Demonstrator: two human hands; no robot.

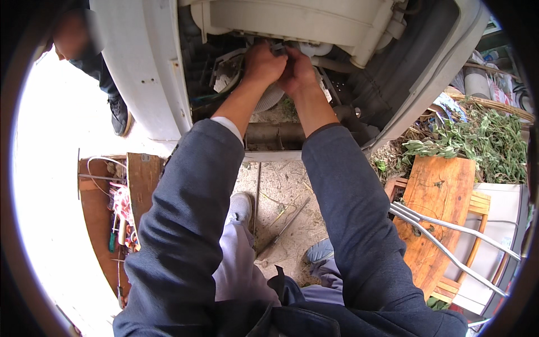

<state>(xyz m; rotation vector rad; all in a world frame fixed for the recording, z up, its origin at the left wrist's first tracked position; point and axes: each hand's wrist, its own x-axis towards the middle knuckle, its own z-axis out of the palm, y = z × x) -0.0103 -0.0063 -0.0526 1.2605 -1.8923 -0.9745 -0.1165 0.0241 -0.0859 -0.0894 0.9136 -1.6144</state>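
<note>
A white washing machine [140, 67] lies tilted with its underside open toward me. Both my arms in dark blue sleeves reach into it. My left hand [263, 63] and my right hand [296, 72] are pressed together, fingers closed around a small dark part [279, 50] just under the cream tub [292, 22]. What exactly the part is I cannot make out. A round whitish pulley or fan [270, 98] shows below my wrists, with a grey hose [314, 49] beside my right hand.
A long screwdriver [281, 230] lies on the dirt between my shoes. A wooden toolbox [120, 208] with tools and wires sits at left. At right stand a wooden stool [438, 208], metal rods [449, 241] and a basket of leaves [488, 140]. Another person's shoe [119, 115] is at top left.
</note>
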